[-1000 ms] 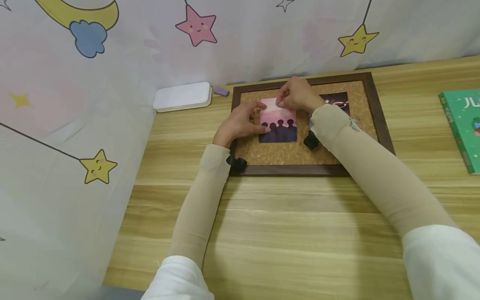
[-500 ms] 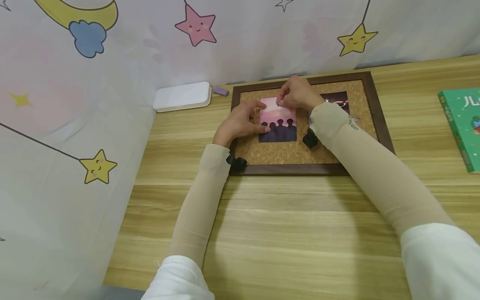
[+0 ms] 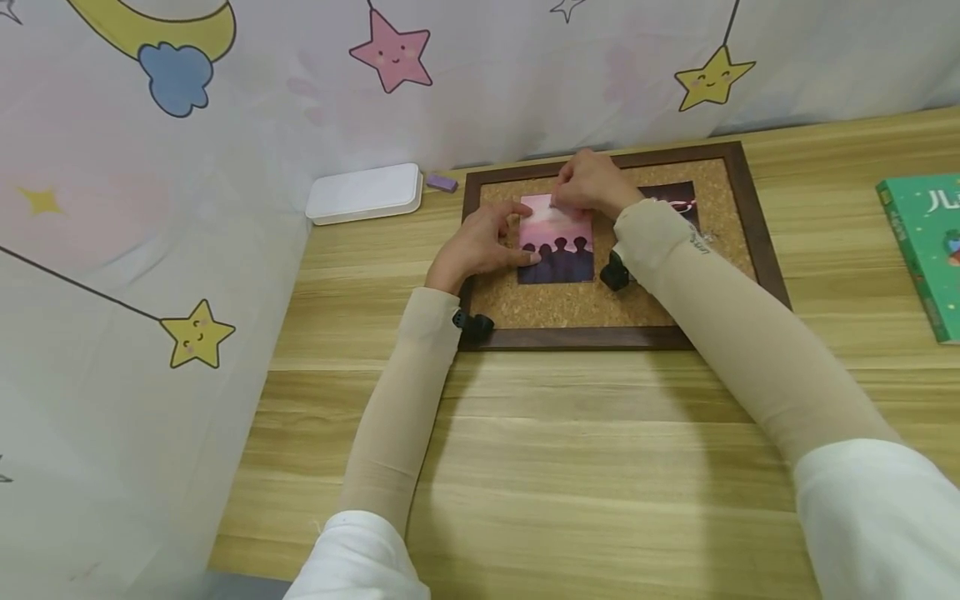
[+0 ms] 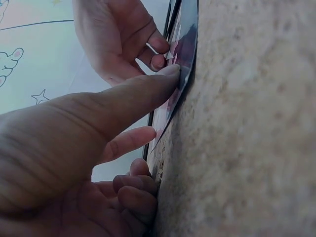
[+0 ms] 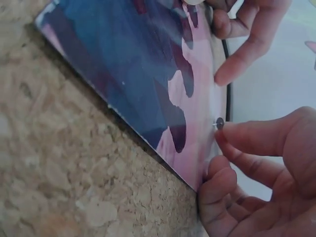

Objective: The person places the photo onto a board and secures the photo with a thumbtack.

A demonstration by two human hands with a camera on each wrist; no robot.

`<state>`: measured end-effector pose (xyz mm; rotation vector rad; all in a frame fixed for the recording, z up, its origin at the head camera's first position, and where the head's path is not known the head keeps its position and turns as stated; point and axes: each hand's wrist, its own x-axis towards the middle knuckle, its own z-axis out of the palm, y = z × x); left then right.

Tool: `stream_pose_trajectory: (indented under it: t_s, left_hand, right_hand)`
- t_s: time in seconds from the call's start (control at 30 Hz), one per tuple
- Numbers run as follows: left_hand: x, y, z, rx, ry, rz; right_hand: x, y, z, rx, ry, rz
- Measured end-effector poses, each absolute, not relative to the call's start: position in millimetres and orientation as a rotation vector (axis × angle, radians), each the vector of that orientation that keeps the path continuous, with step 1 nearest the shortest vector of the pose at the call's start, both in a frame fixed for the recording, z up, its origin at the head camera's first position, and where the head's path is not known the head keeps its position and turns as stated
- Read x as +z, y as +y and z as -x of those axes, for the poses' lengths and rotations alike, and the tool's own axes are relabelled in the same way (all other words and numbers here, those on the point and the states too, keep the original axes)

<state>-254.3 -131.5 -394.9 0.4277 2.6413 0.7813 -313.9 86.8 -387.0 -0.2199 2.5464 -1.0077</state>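
Note:
A pink photo with dark silhouettes lies on the framed cork board. My left hand spans its left side, index fingertip near the upper edge and thumb on the lower part. In the left wrist view that thumb presses on the photo, whose near edge stands slightly off the cork. Thumb and index finger of my right hand pinch a push pin by its dark head. In the right wrist view its metal point is turned toward the photo's upper part, at or very close to the surface.
A second, dark photo on the board is partly hidden by my right forearm. Left of the board are a white case and a small purple block. A green book lies at the right. A printed curtain hangs behind.
My right hand has shifted very slightly left at the photo's top, its wrist turning a little, still pinching the push pin. The left hand and the photo stay in place.

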Motion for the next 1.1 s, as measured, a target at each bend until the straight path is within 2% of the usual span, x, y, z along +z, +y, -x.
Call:
stream_pose_trajectory:
  t_s: [1.1]
  left_hand:
    - [-395.1,-130.9,255.5,0.783,2.628,-0.422]
  right_hand:
    - [-385.9,87.4,314.8,-1.012,2.512,0.19]
